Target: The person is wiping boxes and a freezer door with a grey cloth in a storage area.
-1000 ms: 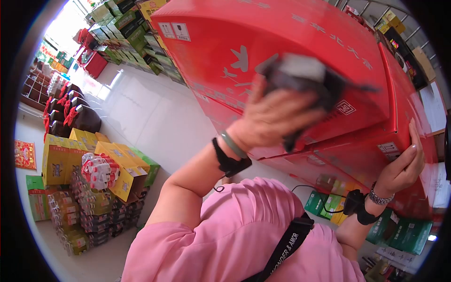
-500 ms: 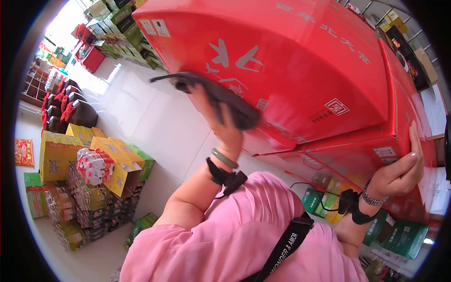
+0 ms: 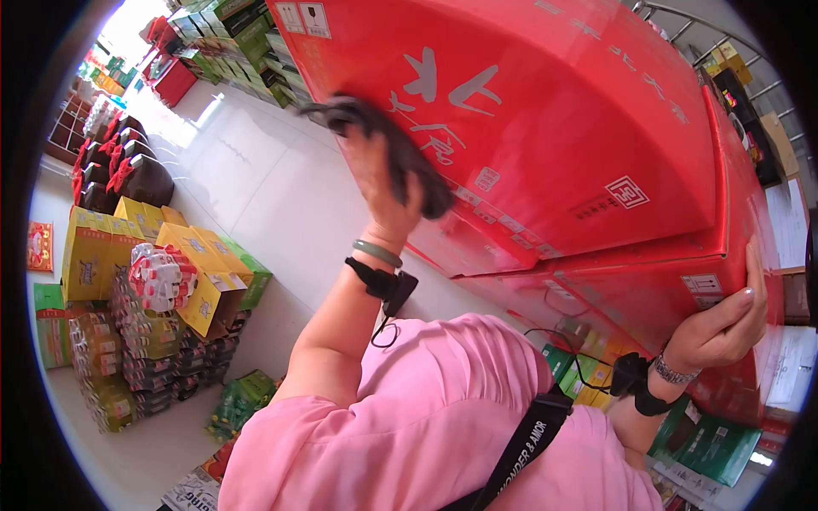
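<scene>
My left hand [image 3: 382,187], with a green bangle at the wrist, presses a dark cloth [image 3: 411,162] against the printed side of a large red box [image 3: 554,128]. Fingers and cloth are smeared by motion, and the palm is hidden. This box sits on another red box [image 3: 635,294], also printed. My right hand [image 3: 720,330] lies against the lower box near its right corner, fingers stretched out along the surface, with nothing held in it.
On the floor at left stand yellow cartons [image 3: 213,285], shrink-wrapped bottle packs [image 3: 162,277] and dark jars with red ribbons [image 3: 141,180]. Green cartons [image 3: 256,47] are stacked at the back. Further green boxes [image 3: 716,443] stand low at right, and a metal rail [image 3: 724,34] runs behind.
My left hand and the cloth have moved up and left across the red box's side. My right hand stays against the lower box. The whole view has shifted slightly.
</scene>
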Tool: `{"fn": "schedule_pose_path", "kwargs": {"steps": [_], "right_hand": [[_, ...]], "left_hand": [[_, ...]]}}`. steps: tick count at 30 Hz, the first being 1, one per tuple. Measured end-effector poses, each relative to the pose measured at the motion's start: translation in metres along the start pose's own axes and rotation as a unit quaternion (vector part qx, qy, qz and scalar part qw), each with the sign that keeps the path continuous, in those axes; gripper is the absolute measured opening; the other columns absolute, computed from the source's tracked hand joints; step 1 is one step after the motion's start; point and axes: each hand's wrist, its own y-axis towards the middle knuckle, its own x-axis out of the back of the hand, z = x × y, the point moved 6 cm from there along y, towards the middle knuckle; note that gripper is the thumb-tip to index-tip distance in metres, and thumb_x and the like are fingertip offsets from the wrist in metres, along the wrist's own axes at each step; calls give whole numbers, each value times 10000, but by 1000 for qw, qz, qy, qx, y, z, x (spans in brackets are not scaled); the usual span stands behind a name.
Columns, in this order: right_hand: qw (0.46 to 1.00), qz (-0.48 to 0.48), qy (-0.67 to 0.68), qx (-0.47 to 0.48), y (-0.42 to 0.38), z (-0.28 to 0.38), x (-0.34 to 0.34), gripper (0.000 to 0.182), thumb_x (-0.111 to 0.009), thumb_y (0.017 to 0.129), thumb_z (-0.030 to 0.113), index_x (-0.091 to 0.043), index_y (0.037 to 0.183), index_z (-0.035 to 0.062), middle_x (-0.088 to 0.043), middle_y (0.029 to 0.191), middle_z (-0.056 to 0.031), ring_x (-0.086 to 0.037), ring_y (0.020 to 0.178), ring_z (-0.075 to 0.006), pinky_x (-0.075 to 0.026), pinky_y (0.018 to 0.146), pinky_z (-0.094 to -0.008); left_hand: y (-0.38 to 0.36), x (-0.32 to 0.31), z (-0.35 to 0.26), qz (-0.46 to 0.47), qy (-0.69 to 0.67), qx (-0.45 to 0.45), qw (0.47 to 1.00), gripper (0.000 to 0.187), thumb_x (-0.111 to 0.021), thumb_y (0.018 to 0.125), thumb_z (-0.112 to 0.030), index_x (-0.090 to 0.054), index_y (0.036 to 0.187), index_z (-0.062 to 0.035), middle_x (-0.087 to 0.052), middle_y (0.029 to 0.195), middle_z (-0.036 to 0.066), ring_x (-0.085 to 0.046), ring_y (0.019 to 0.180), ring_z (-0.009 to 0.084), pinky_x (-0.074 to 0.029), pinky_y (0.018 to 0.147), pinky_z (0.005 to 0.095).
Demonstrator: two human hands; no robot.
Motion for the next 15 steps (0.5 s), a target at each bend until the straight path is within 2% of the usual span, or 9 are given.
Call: {"fn": "schedule_pose_path", "kwargs": {"steps": [1, 3, 5, 7, 9, 11, 13, 14, 15], "right_hand": [[1000, -2, -3, -3, 1, 1, 0, 399, -318, 1040, 83, -672, 1118, -85, -724, 1120, -202, -718, 962, -335, -544, 815, -397], [1000, -3, -8, -2, 2, 3, 0, 402, -314, 1042, 81, -668, 1111, -95, -724, 1110, -209, -720, 952, -342, -549, 815, -401], [1000, -6, 1, 6, 2, 2, -1, 406, -309, 1045, 81, -664, 1107, -104, -725, 1100, -215, -720, 946, -349, -554, 820, -405], [999, -13, 25, 22, 1, -3, -4, 410, -304, 1048, 83, -660, 1105, -112, -726, 1090, -219, -720, 943, -355, -557, 830, -410], [999, -17, 24, 23, 0, -4, -5, 416, -301, 1054, 91, -659, 1106, -114, -727, 1085, -218, -720, 942, -362, -560, 834, -410], [999, -18, 27, 24, -3, -6, -6, 422, -297, 1059, 99, -659, 1109, -113, -728, 1081, -215, -719, 943, -364, -560, 842, -411], [999, -19, 34, 26, -5, -9, -6, 429, -293, 1064, 105, -660, 1113, -111, -730, 1080, -211, -717, 947, -363, -556, 855, -412], [999, -19, 32, 22, -5, -10, -7, 429, -293, 1064, 107, -659, 1117, -111, -729, 1084, -210, -713, 956, -360, -552, 864, -413], [999, -18, 29, 17, -6, -10, -7, 430, -293, 1065, 108, -659, 1121, -110, -728, 1088, -210, -710, 964, -357, -549, 874, -414]], "left_hand": [[7, 4, 13, -48, -31, 38, 998, 675, -584, 895, -126, -347, 1512, 11, -343, 1547, 296, -273, 1476, 444, -213, 1201, 516], [14, 9, 36, -103, -67, 166, 978, 635, -510, 964, -116, -277, 1543, 2, -338, 1564, 247, -308, 1472, 370, -222, 1200, 450], [-2, -4, 71, -166, -272, 350, 881, 609, -468, 995, -109, -251, 1554, -2, -320, 1575, 223, -300, 1473, 337, -210, 1199, 422], [-22, -11, 83, -192, -317, 393, 842, 595, -441, 1013, -99, -232, 1562, -6, -305, 1582, 208, -285, 1476, 322, -196, 1199, 406], [-32, -13, 61, -182, -216, 311, 907, 592, -429, 1017, -86, -220, 1566, -9, -293, 1584, 205, -262, 1482, 325, -179, 1201, 401], [-49, -14, 16, -83, -130, 294, 943, 602, -436, 1010, -77, -210, 1562, 4, -232, 1616, 208, -212, 1508, 333, -139, 1219, 413], [-91, -19, -12, 56, -81, 202, 974, 705, -548, 934, -41, -214, 1552, 11, -152, 1629, 276, -147, 1517, 439, -153, 1219, 490], [-101, -17, -29, 103, -88, 119, 984, 739, -617, 877, -29, -266, 1525, 23, -147, 1611, 320, -141, 1497, 505, -186, 1206, 526], [-107, -16, -40, 159, -100, 73, 979, 681, -663, 841, -46, -391, 1462, 22, -288, 1551, 316, -253, 1440, 540, -218, 1194, 557]]}}
